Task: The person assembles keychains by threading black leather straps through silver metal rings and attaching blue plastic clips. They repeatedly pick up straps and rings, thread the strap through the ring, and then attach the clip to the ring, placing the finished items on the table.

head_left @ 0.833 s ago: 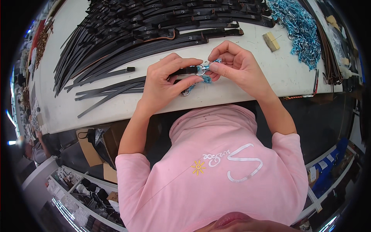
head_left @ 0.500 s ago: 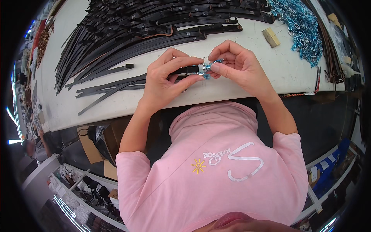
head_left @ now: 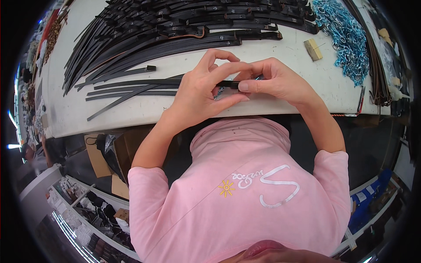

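A narrow black strap (head_left: 228,84) runs between my two hands at the table's front edge. My right hand (head_left: 283,85) pinches its end between thumb and fingers, hiding the tip. My left hand (head_left: 197,94) is curled round the strap, thumb and index finger arched apart; its other fingers are mostly hidden. Bits of bluish, shiny metal show under my left fingers and behind my right thumb, too covered to make out fully. Several loose black straps (head_left: 131,89) lie to the left of my left hand, some crossing.
A large pile of black straps (head_left: 175,26) covers the far side of the white table (head_left: 144,115). At the far right are a heap of shiny bluish metal clasps (head_left: 344,41), a small yellowish block (head_left: 313,49) and brown straps (head_left: 379,83). A cardboard box (head_left: 98,155) stands below.
The bright metal ring and clasp that showed between my hands are now mostly covered. My right hand has moved onto the strap's end, and my hands have come closer together.
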Action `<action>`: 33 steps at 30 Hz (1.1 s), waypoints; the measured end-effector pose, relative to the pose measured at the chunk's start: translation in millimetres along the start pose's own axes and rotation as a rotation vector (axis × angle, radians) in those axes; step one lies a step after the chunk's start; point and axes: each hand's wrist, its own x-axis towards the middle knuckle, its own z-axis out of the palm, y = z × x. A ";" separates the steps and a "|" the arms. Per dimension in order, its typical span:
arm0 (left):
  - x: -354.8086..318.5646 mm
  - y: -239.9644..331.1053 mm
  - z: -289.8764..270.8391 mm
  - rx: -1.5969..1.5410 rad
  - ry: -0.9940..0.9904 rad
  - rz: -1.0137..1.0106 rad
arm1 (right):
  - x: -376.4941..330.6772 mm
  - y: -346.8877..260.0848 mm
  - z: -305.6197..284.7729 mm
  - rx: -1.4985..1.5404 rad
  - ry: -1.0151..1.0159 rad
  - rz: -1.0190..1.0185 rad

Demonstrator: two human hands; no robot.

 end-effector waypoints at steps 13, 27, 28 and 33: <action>-12.4 -27.0 -5.2 0.133 0.068 0.106 | 10.1 -4.8 -9.6 -0.176 -0.017 0.068; -13.1 -33.8 -0.4 0.082 0.064 0.039 | 13.8 -2.0 -8.7 -0.185 0.041 0.095; -13.2 -33.7 -0.3 0.076 0.062 0.033 | 13.9 -1.7 -8.7 -0.190 0.039 0.096; -11.8 -30.4 -0.4 0.051 0.062 0.017 | 13.7 -4.6 -9.2 -0.197 0.018 0.109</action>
